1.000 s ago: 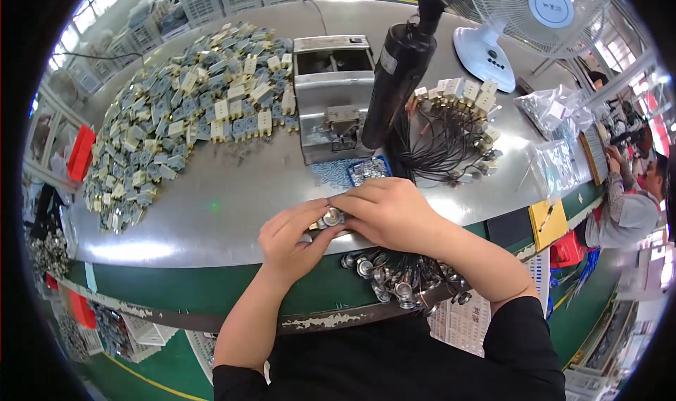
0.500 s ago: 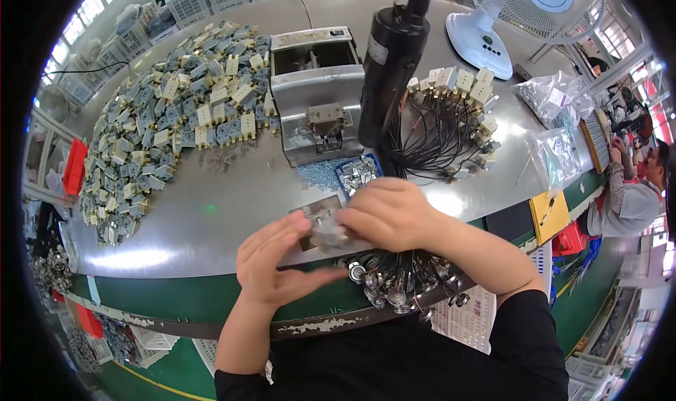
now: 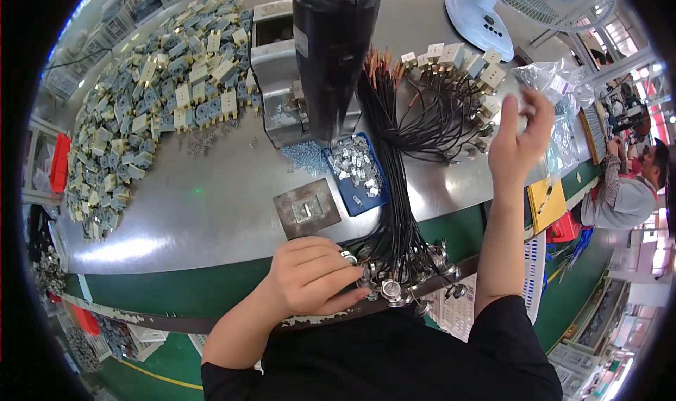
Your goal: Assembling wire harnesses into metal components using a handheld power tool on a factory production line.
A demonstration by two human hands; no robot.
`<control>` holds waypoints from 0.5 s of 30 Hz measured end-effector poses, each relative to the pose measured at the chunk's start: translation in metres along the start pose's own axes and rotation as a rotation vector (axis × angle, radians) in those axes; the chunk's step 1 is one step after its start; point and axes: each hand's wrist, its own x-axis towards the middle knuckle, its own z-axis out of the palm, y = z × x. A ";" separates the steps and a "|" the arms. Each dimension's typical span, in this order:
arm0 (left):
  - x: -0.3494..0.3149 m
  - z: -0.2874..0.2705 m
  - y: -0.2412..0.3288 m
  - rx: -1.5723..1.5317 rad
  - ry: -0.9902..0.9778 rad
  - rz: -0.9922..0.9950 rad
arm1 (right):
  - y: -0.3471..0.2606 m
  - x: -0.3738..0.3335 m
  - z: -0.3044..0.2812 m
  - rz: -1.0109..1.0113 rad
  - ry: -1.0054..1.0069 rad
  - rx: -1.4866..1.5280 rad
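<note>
My left hand [image 3: 313,278] is at the front edge of the bench, its fingers bent around a round metal cable end [image 3: 366,281] in a cluster of similar ends. Its fingertips are partly lost among them, so the grip shows only in part. Black cables [image 3: 398,197] run from that cluster up the bench to bare reddish tips. My right hand [image 3: 521,144] is raised at the right, thumb and fingers apart, somewhat blurred, with nothing plainly held. Below it in the picture, beige connector blocks [image 3: 491,77] on black wires lie fanned out. A flat metal plate fixture [image 3: 289,214] lies left of the cables.
A blue tray [image 3: 362,205] of small metal pieces adjoins the plate, with blue pellets [image 3: 306,156] behind. A black cylindrical tool [image 3: 334,49] hangs before a metal machine [image 3: 274,84]. Grey-beige blocks [image 3: 162,84] are heaped left. A fan [image 3: 472,24] and a co-worker [image 3: 620,197] are at the right.
My hands have separated from over the plate. The right went up and right; the left moved down to the cable ends. The blurred metal piece between them is gone; the view has shifted.
</note>
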 end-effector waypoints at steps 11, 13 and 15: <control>-0.003 0.016 0.005 -0.057 -0.050 -0.029 | -0.051 -0.072 -0.013 0.375 -1.063 0.611; -0.002 0.017 0.005 -0.076 -0.048 -0.041 | -0.051 -0.070 -0.011 0.389 -1.099 0.584; -0.003 0.017 0.006 -0.073 -0.050 -0.056 | -0.050 -0.069 -0.007 0.402 -1.139 0.566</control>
